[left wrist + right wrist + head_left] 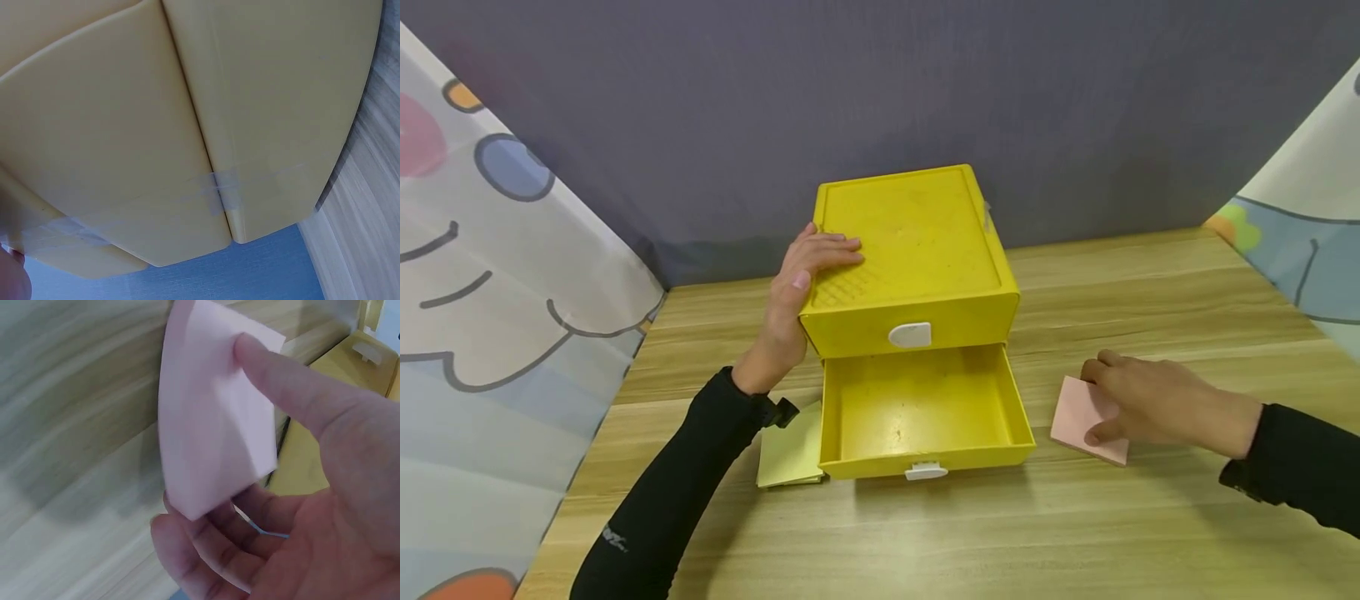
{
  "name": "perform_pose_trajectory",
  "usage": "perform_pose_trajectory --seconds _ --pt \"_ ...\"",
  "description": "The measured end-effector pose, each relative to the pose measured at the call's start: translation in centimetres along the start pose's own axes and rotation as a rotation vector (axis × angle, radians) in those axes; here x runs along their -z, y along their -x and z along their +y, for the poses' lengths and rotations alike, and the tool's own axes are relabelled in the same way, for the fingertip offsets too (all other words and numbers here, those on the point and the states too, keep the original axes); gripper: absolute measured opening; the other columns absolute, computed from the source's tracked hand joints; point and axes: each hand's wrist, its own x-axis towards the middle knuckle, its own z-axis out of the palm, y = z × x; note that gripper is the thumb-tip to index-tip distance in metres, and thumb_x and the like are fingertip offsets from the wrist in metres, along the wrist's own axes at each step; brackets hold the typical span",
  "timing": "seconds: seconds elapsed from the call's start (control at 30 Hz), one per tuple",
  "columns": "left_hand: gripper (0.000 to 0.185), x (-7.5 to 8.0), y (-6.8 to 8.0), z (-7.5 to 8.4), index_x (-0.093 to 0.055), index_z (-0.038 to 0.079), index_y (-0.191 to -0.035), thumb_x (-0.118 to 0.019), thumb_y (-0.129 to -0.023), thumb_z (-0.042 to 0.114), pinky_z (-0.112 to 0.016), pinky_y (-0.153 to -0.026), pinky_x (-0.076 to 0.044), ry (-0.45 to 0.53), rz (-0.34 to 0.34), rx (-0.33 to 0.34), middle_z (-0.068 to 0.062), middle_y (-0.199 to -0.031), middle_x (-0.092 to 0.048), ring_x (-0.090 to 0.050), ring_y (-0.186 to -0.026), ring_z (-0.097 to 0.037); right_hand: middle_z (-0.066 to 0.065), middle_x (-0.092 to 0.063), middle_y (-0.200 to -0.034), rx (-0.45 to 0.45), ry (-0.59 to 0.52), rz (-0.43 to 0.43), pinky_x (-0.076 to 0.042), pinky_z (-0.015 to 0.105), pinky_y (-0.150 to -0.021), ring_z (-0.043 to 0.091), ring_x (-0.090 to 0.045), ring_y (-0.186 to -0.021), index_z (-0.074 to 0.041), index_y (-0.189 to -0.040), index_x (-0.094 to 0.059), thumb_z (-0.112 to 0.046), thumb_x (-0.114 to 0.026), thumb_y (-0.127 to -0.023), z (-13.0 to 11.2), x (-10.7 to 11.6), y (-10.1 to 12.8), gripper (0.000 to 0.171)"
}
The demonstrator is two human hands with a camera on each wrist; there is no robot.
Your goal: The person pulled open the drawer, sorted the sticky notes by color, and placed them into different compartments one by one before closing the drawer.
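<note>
A yellow two-drawer box (917, 242) stands mid-table. Its top drawer is closed and has a white handle (910, 335). The bottom drawer (925, 408) is pulled out and holds nothing. My left hand (829, 265) rests on the box's top left edge, fingers flat on the lid and thumb against the side. The left wrist view shows only the box's side (187, 125) up close. To the right of the drawer, my right hand (1101, 398) pinches a pink notepad (1078, 412) lying on the table. In the right wrist view the pink notepad (206, 437) sits between thumb (294, 387) and fingers.
A pale yellow notepad (790, 454) lies on the wooden table (925, 533) just left of the open drawer, under my left wrist. A grey backdrop (880, 83) stands behind the box, and patterned cloth (490, 317) hangs along both sides.
</note>
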Motion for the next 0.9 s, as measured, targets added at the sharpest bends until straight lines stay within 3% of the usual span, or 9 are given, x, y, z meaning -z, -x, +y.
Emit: perform_pose_trajectory --seconds 0.1,0.33,0.47,0.53,0.6,0.73,0.8,0.9 --pt "0.077 -0.1 0.0 0.1 -0.069 -0.007 -0.113 -0.02 -0.106 0.052 -0.046 -0.132 -0.015 -0.005 -0.001 -0.007 -0.027 -0.124 -0.067 -0.053 -0.129 -0.02 -0.002 -0.065 -0.098 0.01 -0.034 -0.003 -0.046 0.03 -0.058 0.012 -0.055 -0.074 -0.01 -0.114 -0.064 -0.052 -0.087 -0.072 0.0 0.5 -0.1 0.064" --pt "0.077 -0.2 -0.2 0.3 -0.07 -0.006 -0.114 -0.02 -0.106 0.053 -0.044 -0.132 -0.015 -0.004 0.005 -0.007 -0.026 -0.124 -0.067 -0.054 -0.129 -0.02 -0.016 -0.061 -0.077 0.068 -0.112 0.005 -0.038 0.022 -0.055 0.002 -0.048 -0.064 -0.024 -0.096 -0.069 -0.036 -0.078 -0.088 -0.3 3.2 0.1 0.017" --pt "0.079 -0.4 -0.2 0.3 -0.069 -0.006 -0.115 -0.019 -0.107 0.055 -0.043 -0.133 -0.015 -0.001 -0.014 0.002 -0.025 -0.126 -0.066 -0.054 -0.128 -0.018 -0.019 -0.061 -0.076 0.082 -0.12 0.009 -0.038 0.019 -0.055 -0.003 -0.046 -0.063 -0.025 -0.095 -0.071 -0.032 -0.077 -0.088 -1.1 4.6 1.0 0.011" --pt "0.079 -0.6 -0.3 0.2 -0.069 -0.006 -0.115 -0.019 -0.107 0.055 -0.044 -0.133 -0.015 0.0 -0.017 0.003 -0.025 -0.127 -0.066 -0.054 -0.128 -0.019 -0.02 -0.06 -0.076 0.078 -0.116 0.057 -0.039 0.019 -0.055 -0.005 -0.046 -0.064 -0.028 -0.095 -0.07 -0.033 -0.078 -0.087 -1.4 5.2 1.4 0.012" --pt "0.08 -0.8 -0.4 0.1 -0.069 -0.006 -0.114 -0.019 -0.107 0.055 -0.045 -0.133 -0.015 0.001 -0.013 -0.001 -0.025 -0.127 -0.066 -0.055 -0.127 -0.023 -0.022 -0.059 -0.074 0.09 -0.103 0.169 -0.038 0.019 -0.053 -0.006 -0.046 -0.062 -0.034 -0.093 -0.068 -0.037 -0.079 -0.085 -1.6 6.0 1.9 0.014" --pt "0.081 -1.3 -0.6 0.0 -0.069 -0.006 -0.114 -0.018 -0.107 0.056 -0.048 -0.132 -0.015 -0.003 -0.012 -0.012 -0.025 -0.126 -0.066 -0.054 -0.127 -0.032 -0.031 -0.053 -0.071 0.149 -0.035 0.54 -0.031 0.014 -0.048 -0.012 -0.039 -0.056 -0.046 -0.086 -0.058 -0.04 -0.082 -0.08 -2.0 8.3 3.5 0.025" --pt "0.082 -1.5 -0.7 0.0 -0.069 -0.006 -0.115 -0.017 -0.107 0.057 -0.046 -0.132 -0.015 -0.007 -0.019 -0.012 -0.025 -0.127 -0.066 -0.053 -0.127 -0.034 -0.032 -0.05 -0.07 0.194 -0.021 0.711 -0.029 0.011 -0.049 -0.015 -0.035 -0.058 -0.046 -0.084 -0.057 -0.032 -0.084 -0.074 -2.6 9.7 4.6 0.031" --pt "0.083 -1.7 -0.7 -0.1 -0.07 -0.005 -0.115 -0.017 -0.107 0.059 -0.042 -0.133 -0.015 -0.01 -0.021 -0.007 -0.025 -0.127 -0.066 -0.053 -0.128 -0.034 -0.028 -0.052 -0.072 0.27 -0.056 0.839 -0.031 0.008 -0.052 -0.016 -0.036 -0.062 -0.039 -0.084 -0.059 -0.022 -0.082 -0.066 -3.2 10.9 5.4 0.033"
